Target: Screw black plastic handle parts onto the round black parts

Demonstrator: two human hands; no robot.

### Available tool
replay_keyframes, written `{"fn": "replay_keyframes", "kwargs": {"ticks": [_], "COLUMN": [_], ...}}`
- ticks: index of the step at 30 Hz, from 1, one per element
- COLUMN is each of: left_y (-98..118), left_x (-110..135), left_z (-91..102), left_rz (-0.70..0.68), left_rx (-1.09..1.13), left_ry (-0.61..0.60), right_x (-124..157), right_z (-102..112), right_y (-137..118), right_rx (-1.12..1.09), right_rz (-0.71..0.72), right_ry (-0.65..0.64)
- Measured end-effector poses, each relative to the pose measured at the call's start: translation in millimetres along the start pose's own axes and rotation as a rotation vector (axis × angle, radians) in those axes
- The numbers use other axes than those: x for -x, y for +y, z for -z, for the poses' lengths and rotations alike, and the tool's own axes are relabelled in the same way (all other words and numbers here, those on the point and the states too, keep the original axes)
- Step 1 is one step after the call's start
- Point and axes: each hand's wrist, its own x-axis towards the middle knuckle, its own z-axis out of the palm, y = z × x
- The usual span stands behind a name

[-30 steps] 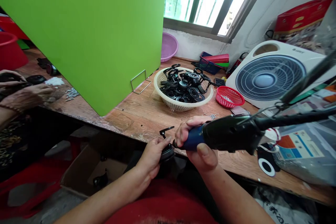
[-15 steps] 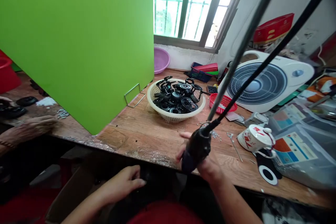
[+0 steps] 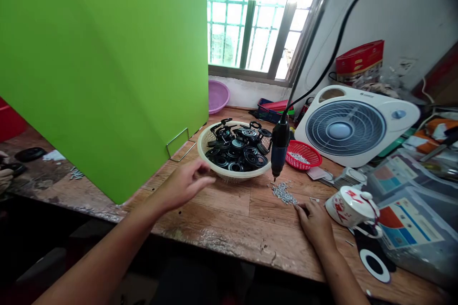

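My left hand reaches toward the near left rim of a cream plastic basket; thumb and fingers are apart and hold nothing. Black ring-shaped parts with arms fill the basket in a heap. On the tabletop, my right hand rests at the right edge of a scatter of small silvery screws. Its fingertips are bunched together, and whatever is between them is too small to make out. A black electric screwdriver hangs bit-down from its cable above the screws.
A tall green board stands at left, with a wire stand at its foot. To the right are a red basket, a white box fan, a lidded mug and clear plastic boxes. A co-worker's hand shows far left.
My right hand has let go of the screwdriver, which now hangs free, and has moved to the screws. My left hand has risen from below the table edge toward the basket.
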Motion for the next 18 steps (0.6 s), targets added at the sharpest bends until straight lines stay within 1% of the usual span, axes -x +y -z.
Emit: {"fn": "replay_keyframes", "kwargs": {"ticks": [2, 3, 4, 6, 7, 9, 11, 13, 15, 17, 18], "left_y": [7, 9, 8, 6, 4, 1, -2, -2, 0, 5, 8], "left_x": [-53, -79, -104, -147, -164, -189, -202, -206, -201, -188, -178], "left_z": [-9.0, -15.1, -22.0, -37.3, -45.3, -60.2, -71.1, -74.6, -68.8, -54.9, -46.0], "left_rz": [-0.095, -0.143, -0.176, -0.212, -0.221, -0.225, -0.22, -0.208, -0.189, -0.17, -0.166], "left_rx": [-0.052, -0.075, -0.114, -0.133, -0.138, -0.138, -0.136, -0.128, -0.114, -0.101, -0.096], "left_ry": [0.17, 0.22, 0.24, 0.222, 0.199, 0.155, 0.145, 0.183, 0.264, 0.355, 0.405], "right_x": [1, 1, 1, 0, 0, -1, -1, -1, -1, -1, -1], "right_z": [-2, -2, -2, -2, -2, -3, -4, -4, -3, -2, -1], "right_y": [0, 0, 0, 0, 0, -1, -1, -2, -3, -4, -4], "right_rx": [0.014, 0.025, 0.041, 0.07, 0.08, 0.086, 0.073, 0.048, 0.014, -0.018, -0.032], "right_rz": [0.018, 0.027, 0.034, 0.039, 0.038, 0.034, 0.029, 0.021, 0.015, 0.007, -0.001], "right_ry": [0.023, 0.026, 0.026, 0.028, 0.029, 0.036, 0.047, 0.064, 0.081, 0.087, 0.088]}}
